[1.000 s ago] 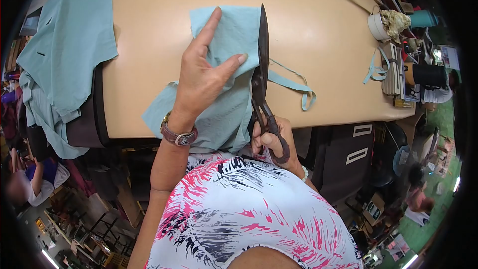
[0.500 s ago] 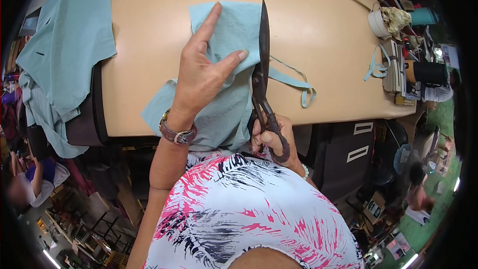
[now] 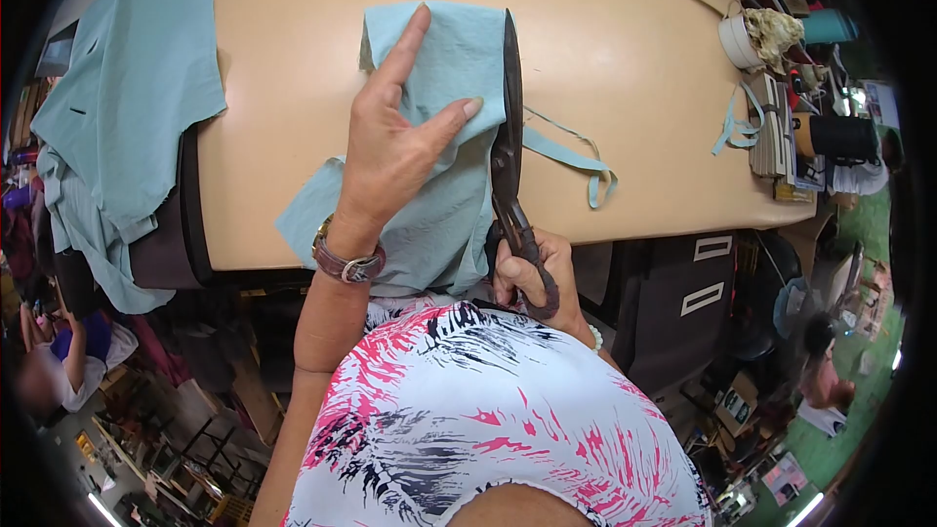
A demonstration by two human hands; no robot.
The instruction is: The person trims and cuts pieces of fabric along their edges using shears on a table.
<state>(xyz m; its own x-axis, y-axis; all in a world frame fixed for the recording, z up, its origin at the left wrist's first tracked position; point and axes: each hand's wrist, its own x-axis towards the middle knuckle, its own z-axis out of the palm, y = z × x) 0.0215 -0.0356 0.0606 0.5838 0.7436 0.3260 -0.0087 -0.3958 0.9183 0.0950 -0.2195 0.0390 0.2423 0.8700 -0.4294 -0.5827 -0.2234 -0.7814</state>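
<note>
A light teal piece of fabric (image 3: 459, 68) lies on the table in front of me, its lower part hanging over the near edge. My left hand (image 3: 395, 137) rests on it with thumb and index finger spread; the other fingers are mostly hidden. My right hand (image 3: 542, 273) grips the handles of large dark scissors (image 3: 508, 137). Their blades point away from me along the fabric's right edge, and the lower blade is hidden. Just right of the blades, a narrow teal strip (image 3: 571, 162) curls on the table.
More teal fabric (image 3: 137, 59) drapes over the table's left side. At the right edge stand a white cup (image 3: 739, 43), a stack of bound papers (image 3: 769, 127) and another thin teal strip (image 3: 742, 122). Other people are in the background on both sides.
The scissors have tilted slightly, their blade tip shifting a little left and toward me. The fabric's top edge has moved slightly left. My left hand has barely moved.
</note>
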